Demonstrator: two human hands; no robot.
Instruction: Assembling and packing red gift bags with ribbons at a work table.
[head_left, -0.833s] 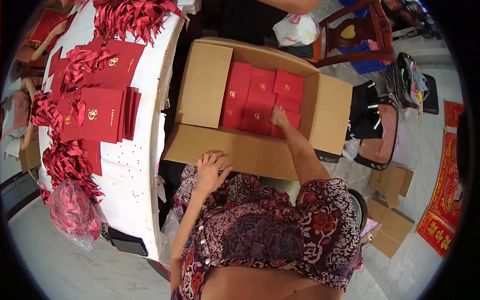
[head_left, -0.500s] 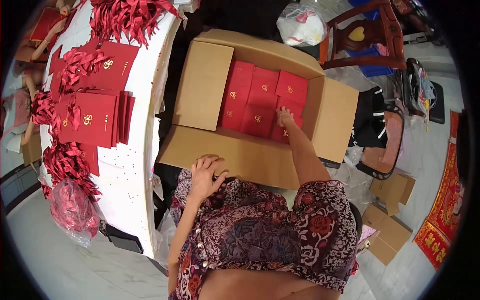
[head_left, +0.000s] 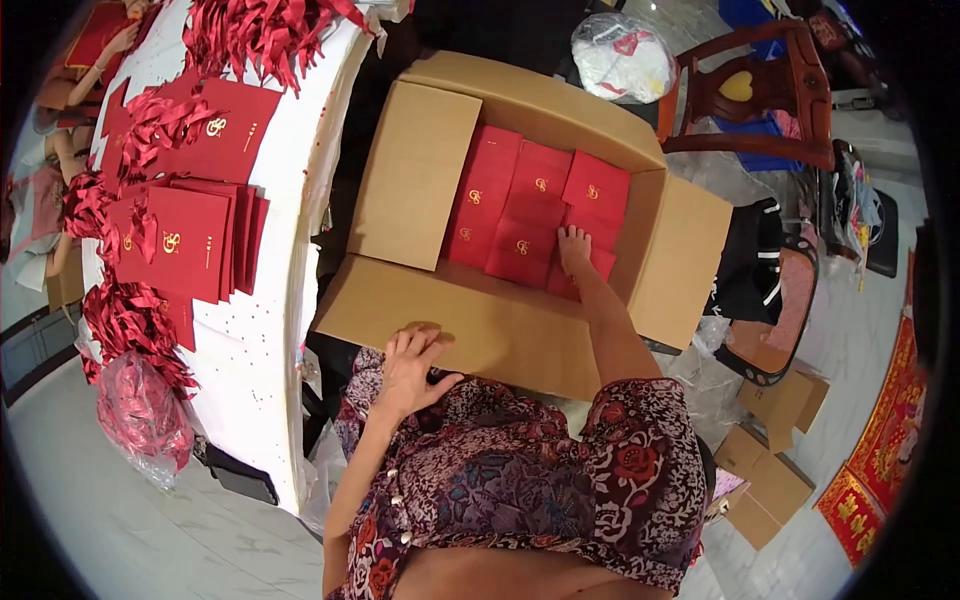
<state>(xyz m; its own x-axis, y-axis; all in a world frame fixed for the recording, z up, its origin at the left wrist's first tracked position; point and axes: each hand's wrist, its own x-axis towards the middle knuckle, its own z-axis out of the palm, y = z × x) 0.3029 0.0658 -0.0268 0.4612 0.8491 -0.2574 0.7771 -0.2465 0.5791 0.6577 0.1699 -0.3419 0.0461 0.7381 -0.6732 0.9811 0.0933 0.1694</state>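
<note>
A large open cardboard box stands in front of me, with flat red paper bags marked in gold packed inside in rows. My right hand reaches into it and lies on the bags toward the right side, fingers stretched out over them. They partly cover the bags below, and nothing shows in their grasp. At the box's near flap, my left hand rests with fingers spread and thumb apart, holding nothing. The fingertips are on or just over the flap.
On my left, a white-covered table carries a pile of red bags and bunches of red ribbon. A wooden chair and a white bundle in clear plastic stand beyond the box. Smaller cardboard boxes lie on the right.
The view has shifted slightly, so the box appears a little farther right. My right hand stays on the bags with its fingers slightly repositioned; my left hand remains by the near flap.
</note>
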